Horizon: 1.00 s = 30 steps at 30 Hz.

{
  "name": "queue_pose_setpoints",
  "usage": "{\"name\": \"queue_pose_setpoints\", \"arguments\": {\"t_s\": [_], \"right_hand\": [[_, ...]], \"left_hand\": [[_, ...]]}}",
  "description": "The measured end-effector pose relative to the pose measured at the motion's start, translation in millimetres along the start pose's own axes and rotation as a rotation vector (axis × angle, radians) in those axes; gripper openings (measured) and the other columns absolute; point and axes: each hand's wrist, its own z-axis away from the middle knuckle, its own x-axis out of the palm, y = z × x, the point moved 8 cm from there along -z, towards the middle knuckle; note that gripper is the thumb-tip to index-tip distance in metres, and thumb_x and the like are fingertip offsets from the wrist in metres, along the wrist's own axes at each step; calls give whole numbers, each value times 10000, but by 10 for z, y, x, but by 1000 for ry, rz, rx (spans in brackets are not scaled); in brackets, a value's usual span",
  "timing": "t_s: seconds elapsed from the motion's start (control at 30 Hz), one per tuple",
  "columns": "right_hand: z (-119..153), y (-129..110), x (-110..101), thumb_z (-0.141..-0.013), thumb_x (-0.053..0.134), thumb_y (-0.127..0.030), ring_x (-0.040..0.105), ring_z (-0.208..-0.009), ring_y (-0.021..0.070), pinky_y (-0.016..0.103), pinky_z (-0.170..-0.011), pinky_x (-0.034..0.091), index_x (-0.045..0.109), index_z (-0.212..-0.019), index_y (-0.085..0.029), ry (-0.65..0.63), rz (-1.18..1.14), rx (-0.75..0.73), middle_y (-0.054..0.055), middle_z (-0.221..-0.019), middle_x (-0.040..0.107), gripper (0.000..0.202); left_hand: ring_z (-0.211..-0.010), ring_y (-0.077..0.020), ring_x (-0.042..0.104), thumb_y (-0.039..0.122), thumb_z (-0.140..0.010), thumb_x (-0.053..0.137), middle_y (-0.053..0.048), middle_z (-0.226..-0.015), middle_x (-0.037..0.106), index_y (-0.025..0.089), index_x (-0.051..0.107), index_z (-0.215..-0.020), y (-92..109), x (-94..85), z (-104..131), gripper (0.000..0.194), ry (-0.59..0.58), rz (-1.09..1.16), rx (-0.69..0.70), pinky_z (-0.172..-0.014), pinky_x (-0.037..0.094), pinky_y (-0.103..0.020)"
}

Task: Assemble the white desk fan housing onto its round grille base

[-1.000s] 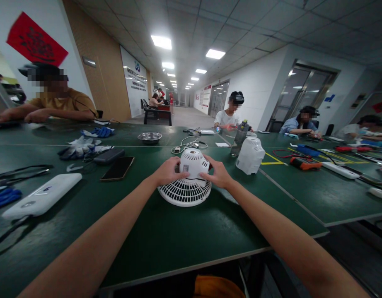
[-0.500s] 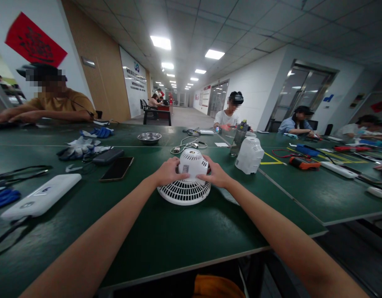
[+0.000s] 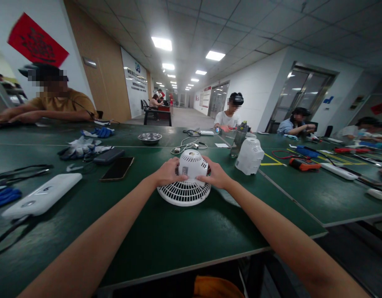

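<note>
A white fan head (image 3: 184, 194) lies on the green table in front of me, its round slotted grille down and its rounded motor housing up. My left hand (image 3: 169, 171) wraps the left side of the housing, thumb across its front near a small printed label. On the opposite side, my right hand (image 3: 218, 173) grips the housing with its thumb also at the front. Both hands' fingertips are partly hidden behind the housing. To the right stands another white plastic part (image 3: 250, 156) with vents at its top, apart from my hands.
A phone (image 3: 117, 169), a dark power bank (image 3: 109, 156), gloves (image 3: 80, 148) and a white device (image 3: 43, 195) lie to the left. Beyond the fan are a metal bowl (image 3: 150, 138), white cables (image 3: 191, 145) and a bottle (image 3: 238, 140). An orange multimeter (image 3: 304, 164) lies right. Several people sit around.
My hands and the fan head stay almost in place. At the far right, a seated person in blue has raised an arm. The view has shifted very slightly.
</note>
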Motion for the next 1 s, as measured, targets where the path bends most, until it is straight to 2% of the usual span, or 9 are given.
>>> {"name": "queue_pose_setpoints", "arguments": {"t_s": [0.1,0.17,0.3,0.4,0.53,0.7,0.87,1.0], "right_hand": [[12,-2,-24,-774,716,-540,635,-1070,313,475,-946,483,342,-1481,-165,15,69,-20,145,-1228,643,884],[25,-2,-52,-774,706,-559,650,-1014,307,477,-930,489,253,-1529,-180,18,122,-23,142,-1217,642,959],[52,-29,-59,-828,646,-502,643,-711,223,408,-785,528,107,-1574,-197,-30,124,-13,60,-947,688,969],[61,-83,-34,-820,614,-360,600,-615,191,364,-721,524,119,-1565,-213,-59,65,-26,-7,-780,655,906],[57,-113,-28,-752,613,-271,584,-597,187,351,-696,517,163,-1546,-230,-62,25,-22,-23,-744,643,914],[56,-125,-45,-747,617,-287,581,-583,175,315,-661,503,195,-1530,-232,-77,-22,-4,-38,-706,626,891],[47,-135,-46,-716,637,-230,559,-551,156,310,-668,498,211,-1527,-248,-80,-29,1,-65,-654,602,916],[29,-147,-26,-694,664,-228,564,-559,153,307,-654,501,212,-1528,-250,-88,-17,-2,-66,-660,601,949]], "left_hand": [[-1142,-337,576,564,-744,702,-150,-1262,595,189,564,-1318,25,10,1,699,-19,8,8,-947,473,-498],[-1161,-338,578,504,-765,701,-160,-1303,581,175,495,-1382,55,-21,2,729,30,12,4,-965,471,-496],[-1186,-323,592,350,-853,608,-153,-1345,580,226,201,-1557,131,-37,34,823,83,55,-14,-1031,423,-536],[-1256,-333,555,366,-836,640,-154,-1420,529,277,63,-1578,257,-16,81,944,39,170,36,-1069,389,-548],[-1325,-361,494,441,-788,700,-190,-1510,418,267,-35,-1576,417,-33,120,1092,2,240,85,-1107,351,-549],[-1321,-401,481,423,-730,735,-200,-1536,371,249,7,-1579,511,-56,94,1132,34,110,81,-1093,361,-559],[-1107,-365,619,358,-671,740,-191,-1392,500,226,97,-1552,479,-39,45,1099,89,45,41,-971,467,-520],[-1022,-344,638,361,-631,752,-178,-1292,543,210,146,-1516,413,-23,18,1084,113,7,24,-920,491,-502]]}}
